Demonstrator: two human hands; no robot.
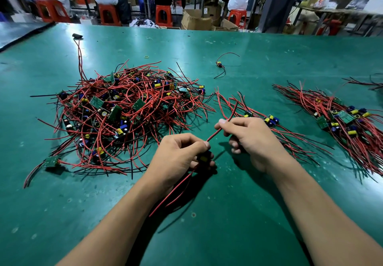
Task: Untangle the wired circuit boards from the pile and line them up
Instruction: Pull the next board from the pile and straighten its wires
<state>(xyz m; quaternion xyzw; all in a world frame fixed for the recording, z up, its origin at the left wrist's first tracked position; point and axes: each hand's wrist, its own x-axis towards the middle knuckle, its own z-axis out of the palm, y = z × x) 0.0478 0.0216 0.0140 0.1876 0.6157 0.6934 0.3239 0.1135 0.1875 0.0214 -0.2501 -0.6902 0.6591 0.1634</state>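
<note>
Hands at the near centre of the green table (207,234), seen from my head camera. My left hand (182,155) is curled round one small circuit board (204,159), thumb and fingers closed on it; a yellow part of it shows between the fingers, and the rest is hidden. Red and black leads (176,191) trail from under this hand toward me, across the table. My right hand (248,135) pinches a red wire (216,133) between thumb and forefinger, the remaining fingers curled underneath. This wire runs in a slant from my left thumb up to the right-hand pinch and on past it, away from me.

Tangled pile (124,108) of wired boards lies to the left, just beyond my left hand, with red and black leads looping over green boards and yellow and blue parts. Just beyond my right hand lies a small row (269,120) of boards with their leads fanned out alongside one another. A larger row (342,120) lies further right, apart from the small one. A lone wired board (219,64) sits on the far side of the table, and a yellow ring (146,57) lies beyond the pile.
</note>
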